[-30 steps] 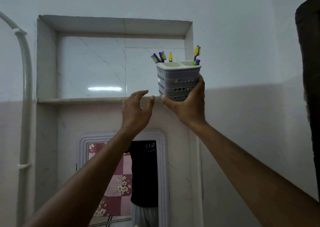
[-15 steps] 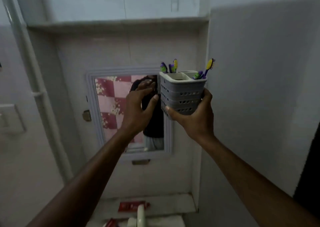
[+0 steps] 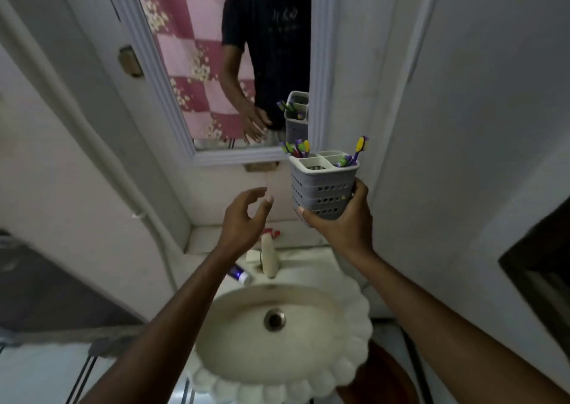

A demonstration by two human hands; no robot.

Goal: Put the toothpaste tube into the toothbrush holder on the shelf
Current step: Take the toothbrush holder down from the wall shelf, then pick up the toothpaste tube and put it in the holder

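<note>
While the right hand grips the grey toothbrush holder from below and behind, thumb across its perforated front near the base, the holder stands upright in the air above the sink and toward its right side. Several toothbrushes with yellow, purple and green heads stick out of its rear and right compartments; the front compartment looks empty, though its bottom is dim.

The left hand hovers above the back of the sink, left of the holder and apart from it, fingers loosely curled and spread, holding nothing.

The toothpaste tube lies on the sink's back rim, left of the cream tap, its blue-and-white end showing beside the left forearm. A red item sits on the ledge behind the sink, partly hidden by the left hand; it may be another tube. The white-framed mirror hangs above the sink.
</note>
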